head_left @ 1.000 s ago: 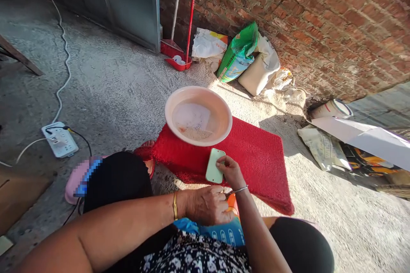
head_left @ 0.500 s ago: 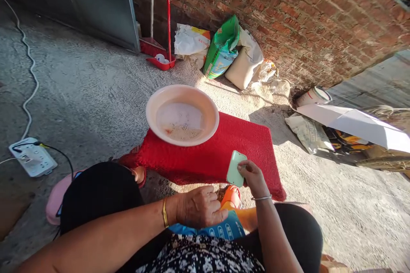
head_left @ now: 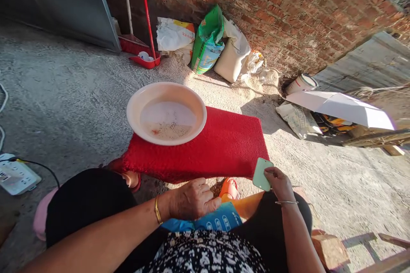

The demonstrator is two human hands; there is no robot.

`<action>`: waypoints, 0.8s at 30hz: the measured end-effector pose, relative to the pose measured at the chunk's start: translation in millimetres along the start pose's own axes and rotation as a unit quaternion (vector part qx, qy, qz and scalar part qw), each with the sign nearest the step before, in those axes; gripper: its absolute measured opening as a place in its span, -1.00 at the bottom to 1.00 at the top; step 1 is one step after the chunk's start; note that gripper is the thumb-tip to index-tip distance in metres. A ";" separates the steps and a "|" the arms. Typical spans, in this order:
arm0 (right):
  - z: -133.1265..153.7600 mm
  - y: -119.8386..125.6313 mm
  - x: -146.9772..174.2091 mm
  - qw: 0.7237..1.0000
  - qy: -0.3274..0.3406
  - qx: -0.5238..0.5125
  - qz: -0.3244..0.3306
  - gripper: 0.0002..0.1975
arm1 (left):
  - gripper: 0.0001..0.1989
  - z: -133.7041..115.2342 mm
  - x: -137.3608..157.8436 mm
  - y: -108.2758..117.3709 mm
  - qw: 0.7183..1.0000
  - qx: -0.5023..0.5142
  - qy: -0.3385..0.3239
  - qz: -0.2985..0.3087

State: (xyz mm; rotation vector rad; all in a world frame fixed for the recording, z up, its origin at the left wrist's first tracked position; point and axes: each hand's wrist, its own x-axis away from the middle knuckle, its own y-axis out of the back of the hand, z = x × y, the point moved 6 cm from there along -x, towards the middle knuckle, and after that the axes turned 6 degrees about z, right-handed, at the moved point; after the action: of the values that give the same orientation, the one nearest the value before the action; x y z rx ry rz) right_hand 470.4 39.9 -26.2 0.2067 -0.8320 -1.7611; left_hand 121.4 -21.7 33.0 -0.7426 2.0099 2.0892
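My right hand [head_left: 279,181] pinches a flat, pale green rectangular piece [head_left: 262,174] with rounded corners by its right edge, over the near right corner of a bench with a red cloth cover [head_left: 230,136]. Above my lap, my left hand [head_left: 196,199] is curled closed, palm down; whatever may be inside its fingers is hidden. On the left part of the red cover stands a wide pale pink basin [head_left: 166,89]. Small grains and a reddish bit show at its bottom. A blue printed bag [head_left: 219,219] lies below my left hand, partly covered.
Along the brick wall [head_left: 272,4] stand a red dustpan [head_left: 149,63], a green sack [head_left: 208,40] and a beige sack [head_left: 233,57]. A white power strip [head_left: 19,175] lies at left. A white panel [head_left: 342,106] and a wooden block [head_left: 329,249] are at right.
My right hand has moved right with the pale green piece, from over the red cover to its near right corner. My left hand stays curled above my lap. The view has shifted right.
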 end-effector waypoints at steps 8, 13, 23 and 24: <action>95.5 -97.1 -25.7 0.976 0.144 -0.054 0.153 -0.72 | -0.79 49.3 7.9 -29.2 0.983 -0.091 0.153 0.047; 156.3 -184.1 -42.7 0.948 0.211 -0.017 0.238 -0.81 | -0.79 65.7 12.5 -16.2 0.972 -0.100 0.211 -0.026; 190.5 -193.3 6.5 0.928 0.245 0.277 0.044 -0.53 | -0.82 59.3 8.3 -19.2 0.983 -0.055 0.175 0.022; 192.0 -200.4 12.6 0.923 0.252 0.287 0.049 -0.52 | -0.81 59.3 8.8 -20.7 0.983 -0.054 0.174 0.028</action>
State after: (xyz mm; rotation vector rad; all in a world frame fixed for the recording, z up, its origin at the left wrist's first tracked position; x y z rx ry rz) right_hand 210.8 136.9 -6.7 0.9500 -0.9295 -1.2399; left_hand 108.3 35.7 9.3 -1.1553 2.1169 2.2446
